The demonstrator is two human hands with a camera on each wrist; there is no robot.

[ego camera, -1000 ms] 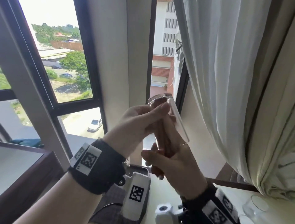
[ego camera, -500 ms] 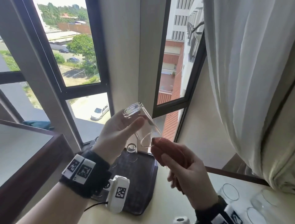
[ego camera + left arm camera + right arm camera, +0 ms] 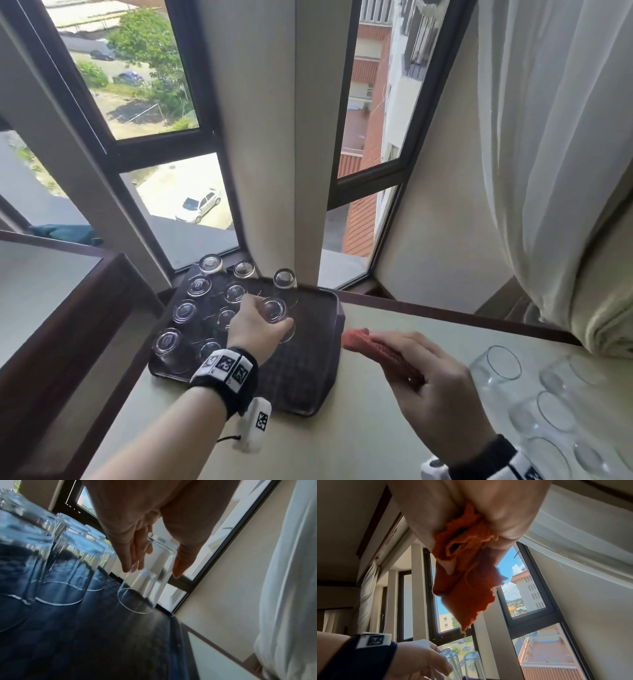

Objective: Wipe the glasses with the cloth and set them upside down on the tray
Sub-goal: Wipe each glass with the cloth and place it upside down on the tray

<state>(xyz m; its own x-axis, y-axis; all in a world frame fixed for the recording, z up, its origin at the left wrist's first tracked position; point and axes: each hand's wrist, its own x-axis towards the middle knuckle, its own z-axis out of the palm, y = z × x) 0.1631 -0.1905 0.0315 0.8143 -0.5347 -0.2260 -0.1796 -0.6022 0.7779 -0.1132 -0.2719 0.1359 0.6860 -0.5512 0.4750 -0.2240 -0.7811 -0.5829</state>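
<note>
Clear glass [image 3: 274, 313] inverted in left hand [image 3: 255, 325] over tray [image 3: 308, 387], cloth [image 3: 380, 353] in right hand [image 3: 435, 394]

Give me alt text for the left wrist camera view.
The left hand holds an upside-down glass by its sides, rim at the dark tray. More inverted glasses stand to its left, with a window frame behind.

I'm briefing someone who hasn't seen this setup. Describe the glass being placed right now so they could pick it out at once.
Find the dark tray on the ledge under the window, filled on its left side with upturned glasses. The glass stands mouth down at the right edge of that group. It is the only one with a hand on it: the left hand holds it from above.
</note>
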